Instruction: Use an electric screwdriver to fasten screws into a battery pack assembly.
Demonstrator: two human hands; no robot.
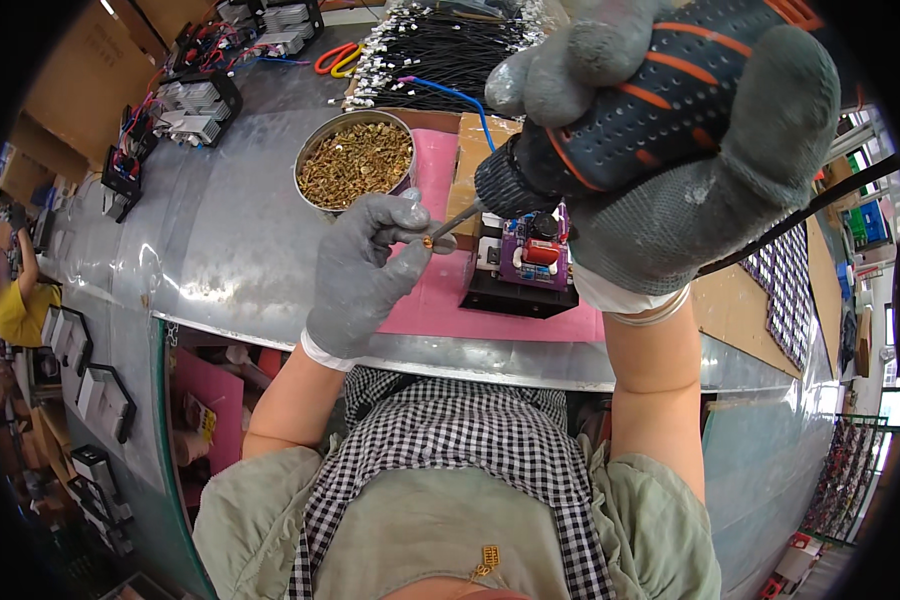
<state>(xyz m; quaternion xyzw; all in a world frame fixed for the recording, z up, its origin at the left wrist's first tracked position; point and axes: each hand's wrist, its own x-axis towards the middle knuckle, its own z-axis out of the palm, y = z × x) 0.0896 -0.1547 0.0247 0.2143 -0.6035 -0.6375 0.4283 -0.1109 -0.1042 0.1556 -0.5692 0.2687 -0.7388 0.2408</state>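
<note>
In my gloved right hand (650, 225) is a black and orange power screwdriver (660, 100), its bit (458, 219) pointing down to the left. My gloved left hand (355, 275) pinches a small brass-coloured screw (428, 241) at the tip of that bit. Just right of the bit stands a black housing (520, 298) with a purple circuit board (530, 268) bearing a red component. The right hand and tool partly cover it. Behind my left hand sits a round metal bowl (297, 172) full of small brass-coloured screws (358, 160).
A pink mat (420, 318) lies on the metal table (230, 260). At the back are bundled black cables (440, 60) with white connectors and red and yellow-handled scissors (342, 60). Finned metal units (195, 105) stand back left. Another person in yellow (25, 305) is at far left.
</note>
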